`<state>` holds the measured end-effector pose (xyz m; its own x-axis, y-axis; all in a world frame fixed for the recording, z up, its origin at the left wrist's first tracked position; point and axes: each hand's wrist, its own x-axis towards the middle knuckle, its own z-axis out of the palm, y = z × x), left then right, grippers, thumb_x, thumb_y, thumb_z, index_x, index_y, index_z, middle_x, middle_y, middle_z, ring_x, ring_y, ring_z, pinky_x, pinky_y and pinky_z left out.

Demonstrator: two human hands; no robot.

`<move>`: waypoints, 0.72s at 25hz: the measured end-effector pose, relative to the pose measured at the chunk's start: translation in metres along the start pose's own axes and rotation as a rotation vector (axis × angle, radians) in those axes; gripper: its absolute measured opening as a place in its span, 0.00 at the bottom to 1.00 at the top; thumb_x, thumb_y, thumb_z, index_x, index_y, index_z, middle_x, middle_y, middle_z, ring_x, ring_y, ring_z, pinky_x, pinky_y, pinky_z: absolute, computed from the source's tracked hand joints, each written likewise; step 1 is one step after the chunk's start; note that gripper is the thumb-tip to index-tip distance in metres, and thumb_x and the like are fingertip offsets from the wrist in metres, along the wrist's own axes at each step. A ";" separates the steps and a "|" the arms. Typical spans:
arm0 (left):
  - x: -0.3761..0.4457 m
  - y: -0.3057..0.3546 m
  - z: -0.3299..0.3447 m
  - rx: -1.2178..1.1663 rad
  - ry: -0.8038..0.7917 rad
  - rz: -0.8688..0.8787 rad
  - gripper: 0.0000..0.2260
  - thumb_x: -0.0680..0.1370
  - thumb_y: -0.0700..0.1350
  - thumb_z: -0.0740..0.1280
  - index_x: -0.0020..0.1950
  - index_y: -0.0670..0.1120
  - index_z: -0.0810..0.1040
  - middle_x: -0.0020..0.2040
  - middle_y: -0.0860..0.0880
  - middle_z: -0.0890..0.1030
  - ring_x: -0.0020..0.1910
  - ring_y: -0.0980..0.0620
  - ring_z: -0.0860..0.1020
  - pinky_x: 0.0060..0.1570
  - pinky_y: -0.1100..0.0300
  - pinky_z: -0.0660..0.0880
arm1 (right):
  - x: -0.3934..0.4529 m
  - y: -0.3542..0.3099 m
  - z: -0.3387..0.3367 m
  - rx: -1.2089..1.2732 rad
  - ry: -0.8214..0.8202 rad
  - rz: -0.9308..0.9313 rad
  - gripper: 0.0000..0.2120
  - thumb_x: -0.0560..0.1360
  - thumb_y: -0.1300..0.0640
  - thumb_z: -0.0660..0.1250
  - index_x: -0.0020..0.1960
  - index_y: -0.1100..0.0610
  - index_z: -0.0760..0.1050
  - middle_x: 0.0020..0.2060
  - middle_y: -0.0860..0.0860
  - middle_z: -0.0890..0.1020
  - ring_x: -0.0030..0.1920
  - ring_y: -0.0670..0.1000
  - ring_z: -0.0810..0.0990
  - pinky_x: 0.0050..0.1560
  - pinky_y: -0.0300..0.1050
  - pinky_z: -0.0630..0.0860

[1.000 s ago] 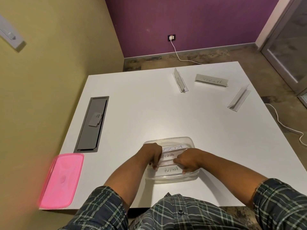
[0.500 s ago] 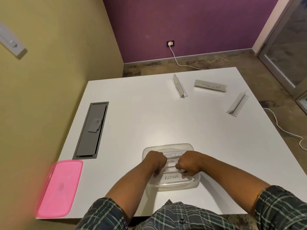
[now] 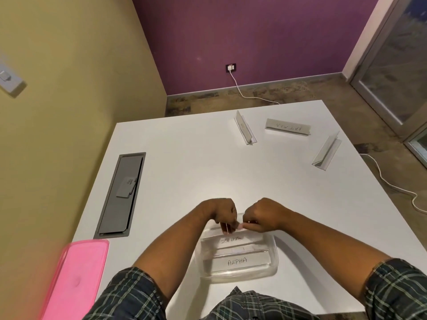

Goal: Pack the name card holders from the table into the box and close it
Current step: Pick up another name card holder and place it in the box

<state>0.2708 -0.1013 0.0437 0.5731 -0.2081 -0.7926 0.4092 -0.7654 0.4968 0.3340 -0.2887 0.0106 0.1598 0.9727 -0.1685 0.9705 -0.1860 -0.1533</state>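
Observation:
A clear plastic box [image 3: 274,262] stands open near the table's front edge. Inside lie name card holders: one marked ALPHA [image 3: 236,261] at the near side and one marked ZEBRA [image 3: 231,240] in the middle. My left hand [image 3: 220,213] and my right hand [image 3: 263,214] meet over the box's far side, fingertips pinched on a third holder that they mostly hide. Three more holders sit far right on the table: one upright [image 3: 245,130], one with writing [image 3: 287,127], one clear [image 3: 327,150]. The pink lid [image 3: 74,280] lies at the front left corner.
A grey cable hatch [image 3: 121,195] is set into the white table [image 3: 184,172] on the left. A yellow wall runs close along the left edge. A white cable [image 3: 392,185] trails on the floor to the right.
Both hands have moved from the middle holder to the far side of the box and drawn closer together. The ZEBRA card shows now; the far card is covered.

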 end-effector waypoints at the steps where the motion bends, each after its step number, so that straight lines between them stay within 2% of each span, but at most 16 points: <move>1: 0.000 0.001 -0.012 -0.031 0.036 0.021 0.09 0.76 0.46 0.74 0.42 0.40 0.82 0.38 0.47 0.85 0.34 0.52 0.84 0.32 0.62 0.70 | 0.002 0.010 -0.006 0.004 0.041 0.048 0.24 0.82 0.38 0.54 0.47 0.51 0.83 0.41 0.49 0.86 0.40 0.54 0.83 0.38 0.46 0.75; 4: 0.010 0.002 -0.046 -0.092 0.182 0.059 0.11 0.77 0.46 0.73 0.40 0.40 0.82 0.37 0.48 0.86 0.30 0.55 0.84 0.33 0.64 0.77 | 0.010 0.046 -0.021 0.007 0.077 0.213 0.20 0.81 0.38 0.59 0.49 0.49 0.83 0.43 0.47 0.87 0.43 0.52 0.84 0.40 0.45 0.75; 8: 0.040 -0.001 -0.078 -0.075 0.443 0.085 0.10 0.76 0.43 0.68 0.38 0.40 0.81 0.41 0.46 0.87 0.35 0.49 0.85 0.46 0.56 0.82 | 0.024 0.092 -0.029 0.059 0.070 0.392 0.15 0.80 0.41 0.62 0.47 0.49 0.82 0.43 0.46 0.86 0.46 0.52 0.83 0.40 0.44 0.71; 10: 0.056 0.000 -0.093 -0.118 0.480 0.068 0.08 0.74 0.39 0.65 0.43 0.38 0.83 0.44 0.44 0.87 0.40 0.45 0.86 0.51 0.51 0.82 | 0.034 0.118 -0.035 0.076 0.087 0.461 0.14 0.80 0.43 0.62 0.45 0.50 0.80 0.42 0.47 0.85 0.45 0.53 0.82 0.39 0.44 0.68; 12: 0.073 0.004 -0.110 -0.121 0.483 0.031 0.11 0.74 0.37 0.63 0.51 0.40 0.83 0.52 0.44 0.86 0.49 0.44 0.84 0.57 0.50 0.80 | 0.046 0.148 -0.042 0.118 0.097 0.562 0.13 0.81 0.45 0.62 0.45 0.50 0.79 0.43 0.47 0.85 0.47 0.54 0.82 0.41 0.45 0.69; 15: 0.100 0.015 -0.135 -0.074 0.506 0.007 0.18 0.76 0.38 0.63 0.65 0.43 0.79 0.64 0.46 0.80 0.65 0.45 0.77 0.65 0.56 0.72 | 0.067 0.187 -0.047 0.185 0.099 0.709 0.10 0.80 0.50 0.61 0.54 0.46 0.81 0.52 0.46 0.85 0.53 0.53 0.82 0.49 0.47 0.74; 18: 0.128 0.023 -0.156 -0.164 0.523 0.006 0.22 0.76 0.37 0.62 0.71 0.43 0.74 0.70 0.46 0.77 0.70 0.45 0.73 0.67 0.58 0.69 | 0.087 0.218 -0.049 0.281 0.159 0.838 0.14 0.78 0.53 0.61 0.61 0.46 0.79 0.58 0.45 0.84 0.58 0.53 0.81 0.57 0.49 0.75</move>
<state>0.4641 -0.0506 0.0084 0.8354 0.1504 -0.5287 0.4861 -0.6512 0.5828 0.5682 -0.2381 0.0101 0.8391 0.5065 -0.1985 0.4478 -0.8502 -0.2767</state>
